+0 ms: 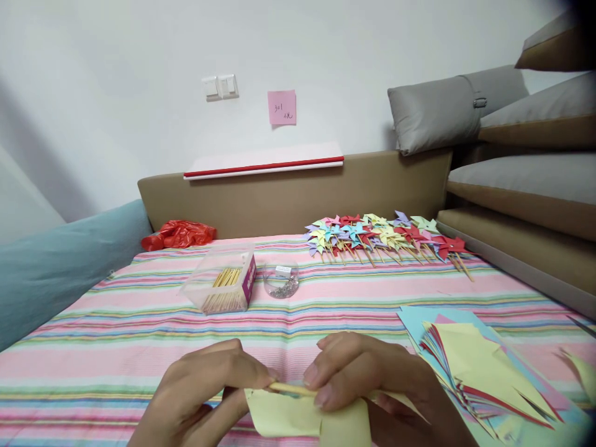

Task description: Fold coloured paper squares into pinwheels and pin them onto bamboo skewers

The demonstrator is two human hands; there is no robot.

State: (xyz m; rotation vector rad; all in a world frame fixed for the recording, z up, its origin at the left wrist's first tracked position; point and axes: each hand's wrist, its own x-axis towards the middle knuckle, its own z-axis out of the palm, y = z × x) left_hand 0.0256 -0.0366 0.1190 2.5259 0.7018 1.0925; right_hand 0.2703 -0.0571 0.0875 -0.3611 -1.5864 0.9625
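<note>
Pinched at one end by the left hand (205, 385), a wooden stick (294, 390) is clasped with yellow paper (284, 417) by the right hand (372, 372), over the striped cloth (84, 366)! Behind, left to right: blue armrest (69, 267), red bag (189, 234), white wall (344, 56) above brown backboard (279, 202), paper pinwheels (388, 234) on the cloth, stacked grey cushions (535, 178).

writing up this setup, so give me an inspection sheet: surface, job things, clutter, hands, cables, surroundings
Surface: striped cloth, multicoloured
Job's things: pale yellow paper and thin stick, held; box of sticks and round clear container ahead; paper stack right; pinwheels far right
Clutter: red plastic bag far left; dark pointed item at right edge, partly out of frame
Hands: left hand and right hand both gripping stick and paper
Cables: nothing seen
Surroundings: stacked cushions right; pink note on wall
</note>
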